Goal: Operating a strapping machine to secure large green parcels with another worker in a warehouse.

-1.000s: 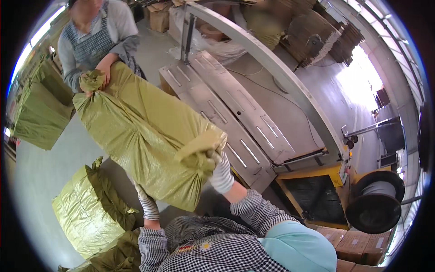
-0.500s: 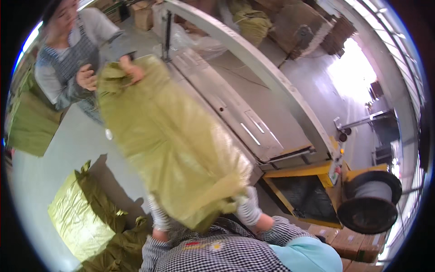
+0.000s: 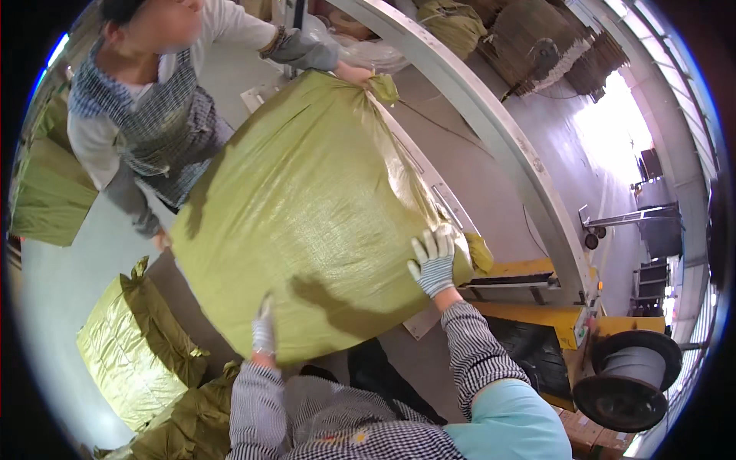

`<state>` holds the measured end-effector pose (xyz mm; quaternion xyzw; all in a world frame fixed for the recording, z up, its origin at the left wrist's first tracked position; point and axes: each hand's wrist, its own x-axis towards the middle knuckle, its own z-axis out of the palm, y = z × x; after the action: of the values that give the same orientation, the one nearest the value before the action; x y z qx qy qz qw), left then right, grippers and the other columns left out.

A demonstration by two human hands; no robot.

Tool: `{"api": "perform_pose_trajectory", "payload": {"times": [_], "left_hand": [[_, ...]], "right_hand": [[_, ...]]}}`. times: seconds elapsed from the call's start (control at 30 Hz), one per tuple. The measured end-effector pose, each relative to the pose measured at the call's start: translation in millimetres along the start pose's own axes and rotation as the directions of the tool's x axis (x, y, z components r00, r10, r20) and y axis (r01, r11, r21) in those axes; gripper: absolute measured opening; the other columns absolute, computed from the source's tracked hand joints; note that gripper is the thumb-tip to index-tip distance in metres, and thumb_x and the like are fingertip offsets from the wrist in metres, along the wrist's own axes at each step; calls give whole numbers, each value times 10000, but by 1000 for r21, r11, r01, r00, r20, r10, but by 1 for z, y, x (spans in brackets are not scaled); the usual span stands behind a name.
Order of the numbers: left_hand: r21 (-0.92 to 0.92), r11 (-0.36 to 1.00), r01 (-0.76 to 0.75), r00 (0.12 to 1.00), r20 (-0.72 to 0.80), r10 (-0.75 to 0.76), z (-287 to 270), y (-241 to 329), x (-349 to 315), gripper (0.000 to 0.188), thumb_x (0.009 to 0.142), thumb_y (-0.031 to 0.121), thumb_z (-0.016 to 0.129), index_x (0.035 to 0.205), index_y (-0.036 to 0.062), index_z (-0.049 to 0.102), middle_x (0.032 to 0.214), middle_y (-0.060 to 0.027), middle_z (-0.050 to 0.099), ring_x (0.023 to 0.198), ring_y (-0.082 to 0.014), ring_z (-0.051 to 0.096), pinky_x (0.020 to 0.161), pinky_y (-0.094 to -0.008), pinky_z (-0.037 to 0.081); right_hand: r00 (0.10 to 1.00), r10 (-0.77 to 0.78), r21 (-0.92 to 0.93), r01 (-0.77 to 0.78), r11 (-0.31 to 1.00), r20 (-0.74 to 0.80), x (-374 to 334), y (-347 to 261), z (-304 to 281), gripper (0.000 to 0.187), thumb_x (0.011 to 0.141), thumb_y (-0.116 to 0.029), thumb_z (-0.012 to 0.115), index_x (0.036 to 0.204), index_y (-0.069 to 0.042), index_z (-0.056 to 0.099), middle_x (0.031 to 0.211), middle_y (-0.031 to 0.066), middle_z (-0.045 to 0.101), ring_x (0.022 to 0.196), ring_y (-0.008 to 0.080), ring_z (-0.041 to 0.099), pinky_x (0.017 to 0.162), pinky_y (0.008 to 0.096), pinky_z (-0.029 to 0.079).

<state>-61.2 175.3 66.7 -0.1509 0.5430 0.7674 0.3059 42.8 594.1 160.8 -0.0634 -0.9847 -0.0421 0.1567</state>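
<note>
A big yellow-green woven sack (image 3: 307,215), bulging and full, lies tilted across a metal machine bed in front of me. My right hand (image 3: 435,262), in a white and grey striped glove, rests open with fingers spread on the sack's right near side. At its left near edge, my left hand (image 3: 263,330) is seen edge-on, gloved, fingers stretched along the sack. Across from me a co-worker (image 3: 153,115) in a checked apron grips the sack's gathered far corner (image 3: 382,90) with one hand. The co-worker's other hand (image 3: 161,239) touches its left side.
A pale metal arch (image 3: 491,130) curves over the machine bed. On the right stand a yellow machine base (image 3: 521,310) and a reel of grey strapping (image 3: 630,372). Other filled sacks (image 3: 138,353) lie on the floor at left. A hand trolley (image 3: 629,218) is farther right.
The sack has swung down and to the right onto the machine bed, its broad side now facing up. My right hand has moved from its near end onto its top. The co-worker has leaned closer.
</note>
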Motion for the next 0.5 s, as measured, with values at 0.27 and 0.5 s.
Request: {"api": "perform_pose_trajectory", "payload": {"times": [0.27, 0.5], "left_hand": [[-338, 916, 217, 430, -809, -400, -315, -84, -143, 931, 811, 772, 323, 1484, 133, 241, 1518, -110, 255, 1398, -274, 220, 1114, -479, 208], [-305, 940, 155, 596, -730, -335, -168, -109, -104, 931, 773, 743, 482, 1459, 139, 302, 1474, -150, 315, 1329, -284, 319, 1115, -432, 234]], "right_hand": [[990, 51, -27, -48, 998, 132, 69, 141, 102, 538, 768, -229, 566, 1282, -100, 471, 1410, 143, 362, 1303, 376, 302, 1106, 515, 210], [947, 286, -303, -233, 924, 146, 49, 230, 92, 501, 808, -243, 554, 1275, -75, 484, 1408, 116, 399, 1329, 353, 293, 1104, 508, 191]]}}
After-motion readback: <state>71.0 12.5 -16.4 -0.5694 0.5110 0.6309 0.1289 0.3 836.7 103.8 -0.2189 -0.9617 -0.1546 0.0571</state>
